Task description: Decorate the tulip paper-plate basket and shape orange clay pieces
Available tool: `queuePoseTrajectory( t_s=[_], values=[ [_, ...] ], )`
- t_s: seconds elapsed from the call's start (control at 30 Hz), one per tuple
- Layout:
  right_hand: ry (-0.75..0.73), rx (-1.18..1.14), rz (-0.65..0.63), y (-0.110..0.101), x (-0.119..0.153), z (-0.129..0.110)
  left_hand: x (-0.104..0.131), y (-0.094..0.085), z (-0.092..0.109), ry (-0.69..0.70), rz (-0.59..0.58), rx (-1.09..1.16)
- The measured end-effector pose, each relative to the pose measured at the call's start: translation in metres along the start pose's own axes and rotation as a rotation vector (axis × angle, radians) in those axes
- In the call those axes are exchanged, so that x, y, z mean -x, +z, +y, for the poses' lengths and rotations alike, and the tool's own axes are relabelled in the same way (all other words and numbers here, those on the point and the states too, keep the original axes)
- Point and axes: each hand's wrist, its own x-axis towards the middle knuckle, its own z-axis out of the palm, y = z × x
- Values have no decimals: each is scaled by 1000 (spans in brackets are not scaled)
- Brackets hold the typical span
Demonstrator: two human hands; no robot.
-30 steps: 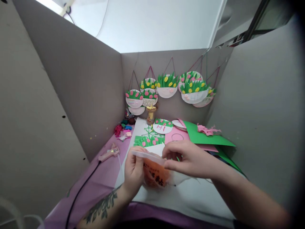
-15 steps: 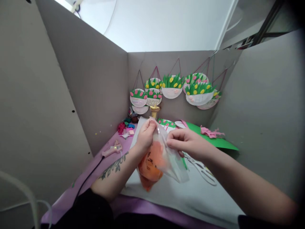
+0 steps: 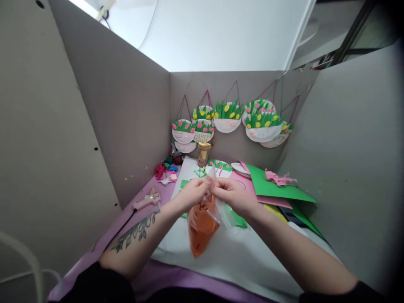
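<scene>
Tabletop (image 3: 259,265), white-covered; over it an orange-and-clear bag (image 3: 202,231) is being held, its top pinched now by left hand (image 3: 197,190) and right hand (image 3: 232,196), both closed; the thin plastic could be split if tugged too hard.
</scene>
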Motion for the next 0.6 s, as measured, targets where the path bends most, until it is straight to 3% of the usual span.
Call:
queuePoseTrajectory(
  t_s=[0.2, 0.37, 0.6],
  values=[
    [19, -76, -71, 1, -4, 6, -2, -1, -7, -56, -64, 249],
    [36, -78, -154, 3, -6, 6, 0, -1, -7, -99, -35, 199],
    [-21, -219, -91, 8, -11, 27, 1, -1, -10, -105, -10, 315]
  ],
)
